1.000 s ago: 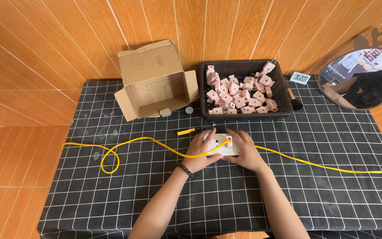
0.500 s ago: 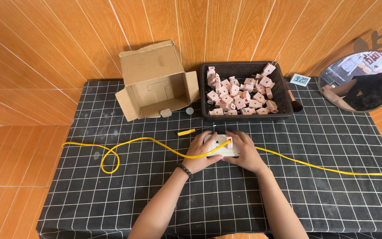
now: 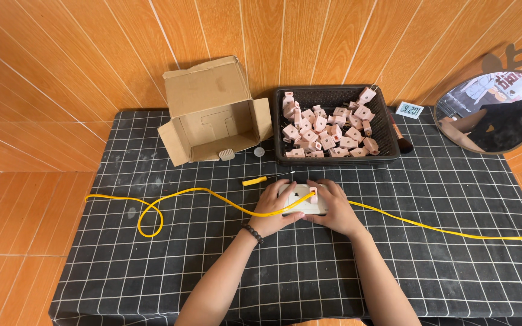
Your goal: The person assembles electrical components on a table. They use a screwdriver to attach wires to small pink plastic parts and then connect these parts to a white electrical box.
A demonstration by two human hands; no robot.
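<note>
Both hands rest on a small white plastic box (image 3: pixel 302 199) in the middle of the black checked tablecloth (image 3: pixel 212 271). My left hand (image 3: pixel 275 208) grips its left side and my right hand (image 3: pixel 332 208) its right side. A small pink part (image 3: pixel 313 195) sits on top of the white box, under my right fingertips. A long yellow cable (image 3: pixel 182 196) runs across the table, passes at the box, and loops at the left. A bead bracelet (image 3: pixel 252 233) is on my left wrist.
A black basket (image 3: pixel 388 130) holds several pink parts behind my hands. An open cardboard box (image 3: pixel 209 115) lies on its side at the back left. A yellow-handled screwdriver (image 3: pixel 258 179) lies just behind my left hand. A round mirror (image 3: pixel 493 111) leans at the far right.
</note>
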